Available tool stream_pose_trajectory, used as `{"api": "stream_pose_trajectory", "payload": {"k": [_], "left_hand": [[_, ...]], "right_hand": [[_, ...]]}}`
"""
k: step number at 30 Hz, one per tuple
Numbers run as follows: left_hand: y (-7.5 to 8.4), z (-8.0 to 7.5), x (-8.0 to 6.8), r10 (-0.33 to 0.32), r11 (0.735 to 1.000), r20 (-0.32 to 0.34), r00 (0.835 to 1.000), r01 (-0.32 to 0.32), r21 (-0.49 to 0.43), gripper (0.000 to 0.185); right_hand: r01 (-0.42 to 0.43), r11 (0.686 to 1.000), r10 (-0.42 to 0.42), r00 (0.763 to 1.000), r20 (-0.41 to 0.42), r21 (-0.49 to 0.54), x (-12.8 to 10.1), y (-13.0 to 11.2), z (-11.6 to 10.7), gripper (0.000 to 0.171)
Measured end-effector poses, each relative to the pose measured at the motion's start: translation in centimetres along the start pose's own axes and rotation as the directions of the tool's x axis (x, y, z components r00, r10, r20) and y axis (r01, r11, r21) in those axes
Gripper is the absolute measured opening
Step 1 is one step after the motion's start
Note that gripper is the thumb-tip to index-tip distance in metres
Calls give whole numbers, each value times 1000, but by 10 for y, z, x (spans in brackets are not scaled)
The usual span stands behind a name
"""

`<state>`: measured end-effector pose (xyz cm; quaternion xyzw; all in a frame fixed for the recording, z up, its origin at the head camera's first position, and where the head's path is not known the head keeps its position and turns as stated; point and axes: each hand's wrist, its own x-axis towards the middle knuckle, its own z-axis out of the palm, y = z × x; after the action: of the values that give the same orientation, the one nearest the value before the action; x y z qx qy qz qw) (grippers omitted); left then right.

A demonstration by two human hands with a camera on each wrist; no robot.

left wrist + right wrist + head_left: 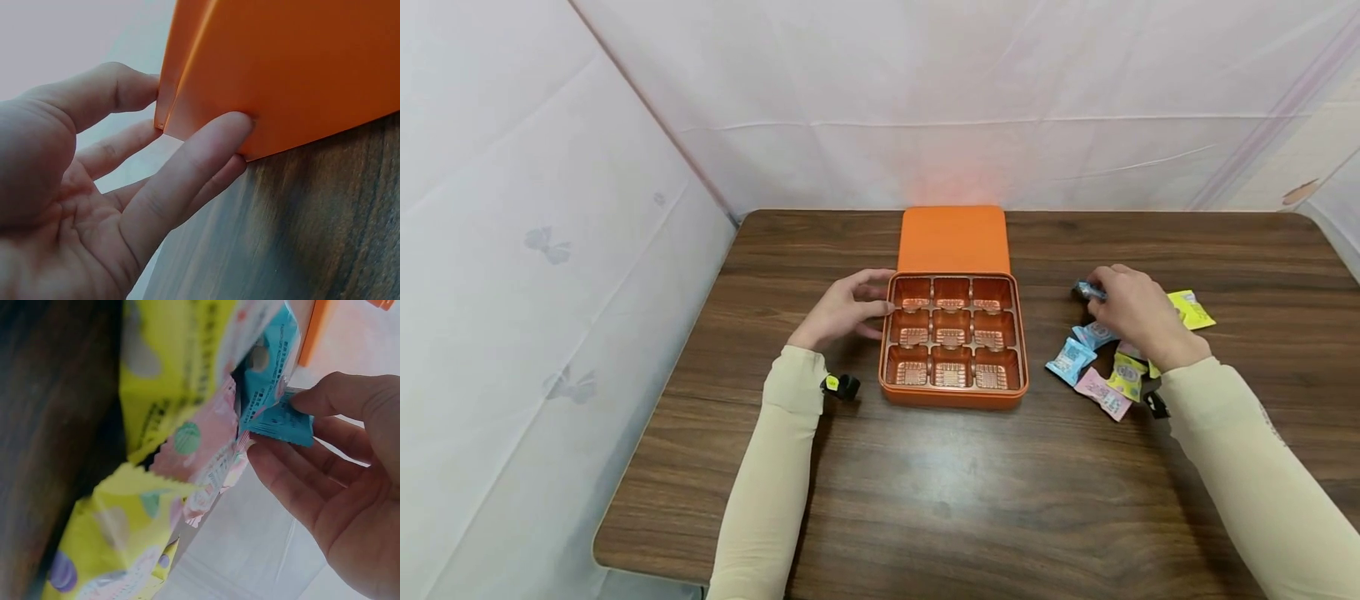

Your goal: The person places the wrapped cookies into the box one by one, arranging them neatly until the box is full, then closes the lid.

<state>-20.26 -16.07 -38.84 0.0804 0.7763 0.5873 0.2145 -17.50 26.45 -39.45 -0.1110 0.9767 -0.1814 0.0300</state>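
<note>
I'm looking at a staged recording booth rather than a lived-in room. White translucent sheeting hangs as walls beyond both hands and along the left hand's outer side, creased and taped at the seams. The only furniture is a dark wood-grain table under the hands. An orange box with a nine-cell tray sits between them, and wrapped sweets lie by the right hand.
</note>
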Motion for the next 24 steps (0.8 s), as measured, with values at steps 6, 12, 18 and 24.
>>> {"api": "stream_pose_trajectory", "payload": {"k": [6, 12, 18, 24], "left_hand": [[-2, 0, 1, -5, 1000, -3, 1000, 5, -5, 56], [-4, 0, 1, -11, 1000, 4, 1000, 11, -21, 57], [-9, 0, 3, -7, 1000, 12, 1000, 8, -17, 56], [-10, -1, 5, 7, 1000, 8, 1000, -7, -21, 55]], "right_hand": [[4, 1000, -3, 998, -61, 26, 0, 2, 0, 33], [14, 996, -4, 994, -106, 92, 0, 2, 1, 30], [54, 990, -33, 987, -158, 131, 0, -3, 1, 25], [116, 985, -85, 972, -220, 129, 2, -10, -2, 21]]}}
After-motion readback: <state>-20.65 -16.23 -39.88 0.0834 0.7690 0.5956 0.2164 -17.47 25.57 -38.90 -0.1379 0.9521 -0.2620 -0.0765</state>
